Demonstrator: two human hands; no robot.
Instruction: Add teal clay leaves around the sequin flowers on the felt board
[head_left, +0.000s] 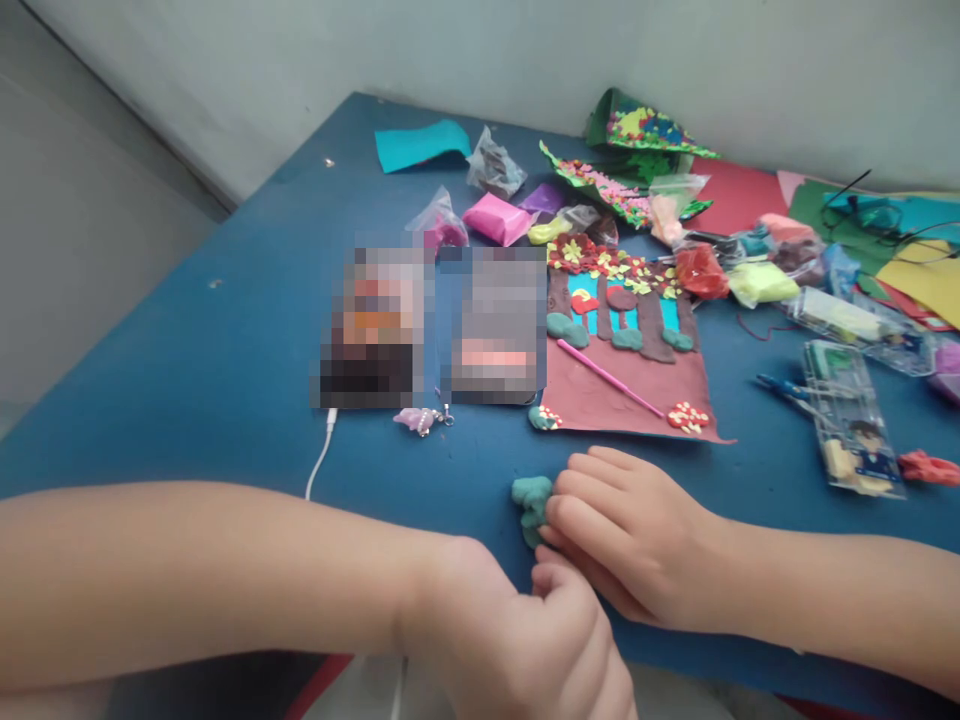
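A lump of teal modelling clay (531,508) lies on the blue table at the fingertips of my right hand (637,530). That hand's fingers are curled together and pressed against the clay's right side. Closer to me, my left hand (547,630) is closed, its thumb bent near the right fingertips; whatever may be inside it is hidden. Beyond both hands is a clay picture (630,380) with brown trunks, teal bushes, yellow flowers and a mauve-pink ground. A thin pink stick (609,378) rests diagonally across it.
Two blurred-out phones (379,330) lie left of the picture, one with a white cable (321,455). A purple charm (416,420) is below them. Bagged clay (701,272), a clear case (851,420) and a blue pen-like tool (787,393) spread across the right side. A wall rises behind.
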